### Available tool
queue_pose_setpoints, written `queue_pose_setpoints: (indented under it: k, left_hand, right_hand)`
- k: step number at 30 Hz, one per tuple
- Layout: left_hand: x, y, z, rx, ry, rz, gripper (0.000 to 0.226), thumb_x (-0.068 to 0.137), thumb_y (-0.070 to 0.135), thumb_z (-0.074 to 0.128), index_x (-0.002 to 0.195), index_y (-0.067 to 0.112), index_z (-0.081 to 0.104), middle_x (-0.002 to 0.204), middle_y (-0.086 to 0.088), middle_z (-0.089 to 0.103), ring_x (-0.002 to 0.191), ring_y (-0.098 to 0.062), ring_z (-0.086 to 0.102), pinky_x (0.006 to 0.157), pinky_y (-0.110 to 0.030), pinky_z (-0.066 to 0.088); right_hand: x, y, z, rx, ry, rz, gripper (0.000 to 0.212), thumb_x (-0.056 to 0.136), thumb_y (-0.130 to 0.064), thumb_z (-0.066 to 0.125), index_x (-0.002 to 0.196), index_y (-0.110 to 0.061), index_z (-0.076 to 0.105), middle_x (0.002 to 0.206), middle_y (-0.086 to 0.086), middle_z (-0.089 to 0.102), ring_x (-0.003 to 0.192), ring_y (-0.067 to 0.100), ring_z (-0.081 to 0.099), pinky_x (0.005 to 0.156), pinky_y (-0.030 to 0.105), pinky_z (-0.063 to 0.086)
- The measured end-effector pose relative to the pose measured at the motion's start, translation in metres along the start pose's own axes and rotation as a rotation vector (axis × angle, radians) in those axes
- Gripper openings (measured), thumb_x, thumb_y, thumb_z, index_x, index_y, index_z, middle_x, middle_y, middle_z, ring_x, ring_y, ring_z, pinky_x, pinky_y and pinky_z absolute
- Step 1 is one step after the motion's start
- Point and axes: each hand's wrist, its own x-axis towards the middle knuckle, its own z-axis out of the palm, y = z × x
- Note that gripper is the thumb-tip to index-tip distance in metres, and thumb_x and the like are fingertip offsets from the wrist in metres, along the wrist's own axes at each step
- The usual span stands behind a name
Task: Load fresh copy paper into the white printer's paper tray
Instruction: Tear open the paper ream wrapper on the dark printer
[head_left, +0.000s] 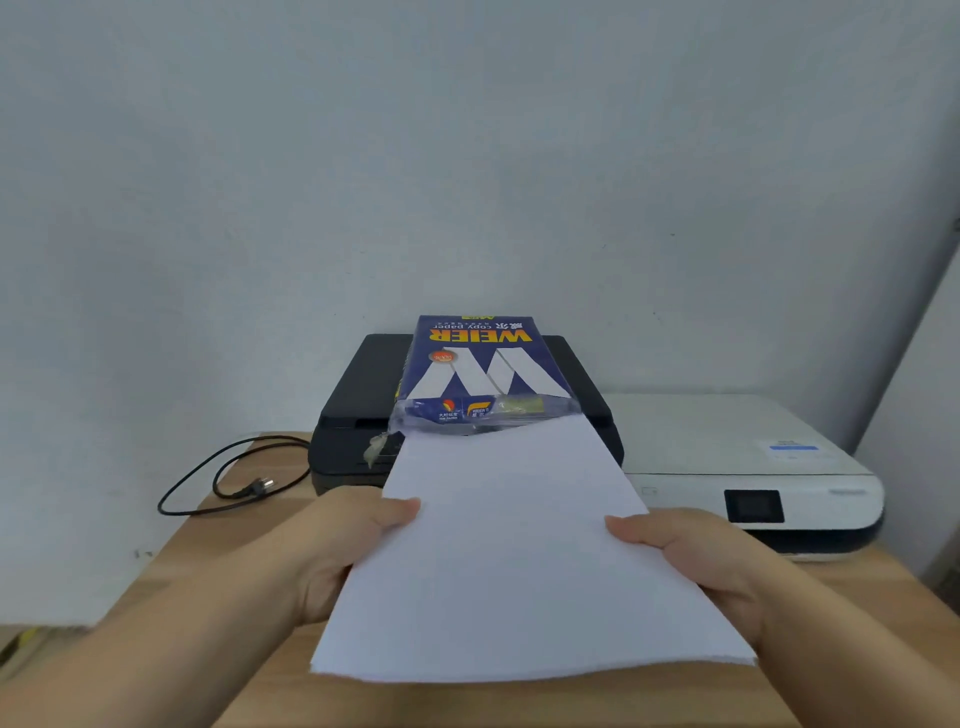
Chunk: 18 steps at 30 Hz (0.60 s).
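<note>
A stack of white copy paper (519, 551) is held flat in front of me, its far end at the torn mouth of a blue copy paper pack (480, 371). My left hand (343, 545) grips the stack's left edge, thumb on top. My right hand (696, 551) grips the right edge the same way. The pack lies on top of a black printer (358, 410). The white printer (737, 457) stands to the right of the black one, lid down; its paper tray is not visible.
Both printers sit on a wooden table (249, 519) against a pale wall. A black power cable with a plug (244, 483) lies looped at the table's left edge, partly hanging over it. The wall angles in close behind the white printer at the right.
</note>
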Motion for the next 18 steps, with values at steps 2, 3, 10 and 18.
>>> queue_pose_setpoints:
  k: [2,3,10,18]
  left_hand:
    - [-0.013,0.0,0.006,0.057,0.023,0.069,0.016,0.09,0.006,0.052,0.085,-0.002,0.064,0.066,-0.016,0.072,0.049,-0.027,0.067,0.046,-0.033,0.057]
    - [-0.02,0.0,0.009,0.074,0.026,0.102,0.015,0.09,0.005,0.053,0.082,-0.002,0.064,0.063,-0.015,0.072,0.047,-0.026,0.066,0.044,-0.031,0.056]
    - [-0.048,0.019,0.033,-0.003,-0.058,0.371,0.018,0.091,0.01,0.051,0.105,0.008,0.063,0.098,-0.017,0.073,0.076,-0.031,0.068,0.063,-0.038,0.058]
    - [0.004,0.074,0.054,-0.033,-0.025,0.75,0.019,0.093,0.015,0.05,0.106,0.024,0.061,0.107,-0.002,0.071,0.087,-0.017,0.07,0.074,-0.034,0.057]
  right_hand:
    - [-0.013,0.0,-0.003,-0.018,-0.033,-0.022,0.034,0.08,-0.009,0.059,0.111,0.007,0.061,0.101,0.024,0.071,0.082,0.036,0.07,0.068,0.039,0.056]
    - [-0.02,-0.001,-0.005,-0.021,-0.056,-0.036,0.041,0.074,-0.01,0.061,0.112,0.006,0.061,0.104,0.025,0.07,0.089,0.038,0.068,0.073,0.041,0.055]
    - [-0.047,-0.027,-0.02,0.009,-0.195,-0.223,0.058,0.063,-0.021,0.074,0.115,-0.001,0.062,0.112,0.021,0.069,0.102,0.038,0.065,0.084,0.048,0.055]
    - [0.007,-0.093,-0.017,0.004,-0.01,-0.531,0.027,0.092,-0.02,0.052,0.116,-0.011,0.06,0.108,0.011,0.071,0.095,0.028,0.069,0.08,0.043,0.054]
